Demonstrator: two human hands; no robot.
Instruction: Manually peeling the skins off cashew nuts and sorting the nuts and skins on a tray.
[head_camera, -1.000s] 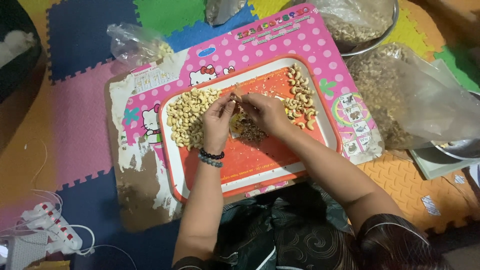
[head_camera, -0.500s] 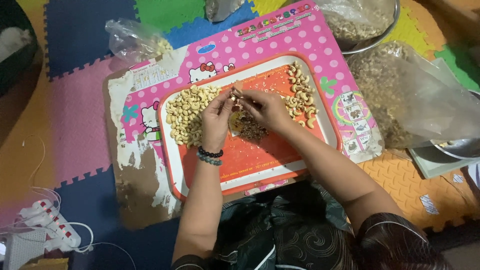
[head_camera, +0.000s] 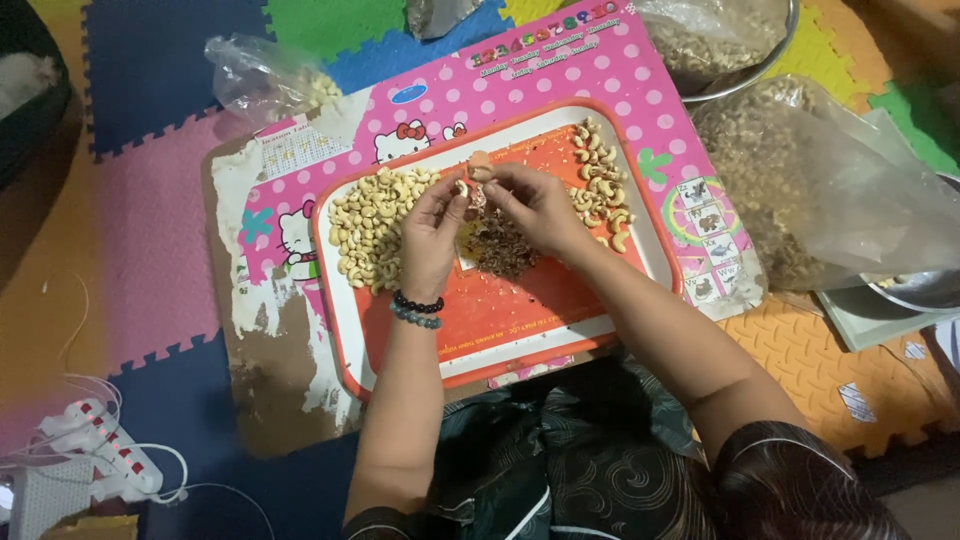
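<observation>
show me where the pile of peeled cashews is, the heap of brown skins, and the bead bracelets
pile of peeled cashews (head_camera: 368, 228), head view, middle of the pile.
heap of brown skins (head_camera: 500, 252), head view, centre of the heap.
bead bracelets (head_camera: 417, 310), head view, beads across the left wrist.

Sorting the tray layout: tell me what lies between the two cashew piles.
In the head view, between the left cashew pile and the right cashew pile lie a brown heap of peelings and both hands.

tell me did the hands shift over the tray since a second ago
No. Left hand and right hand stay above the brown husk pile, mid-tray; only the camera drifted.
</observation>
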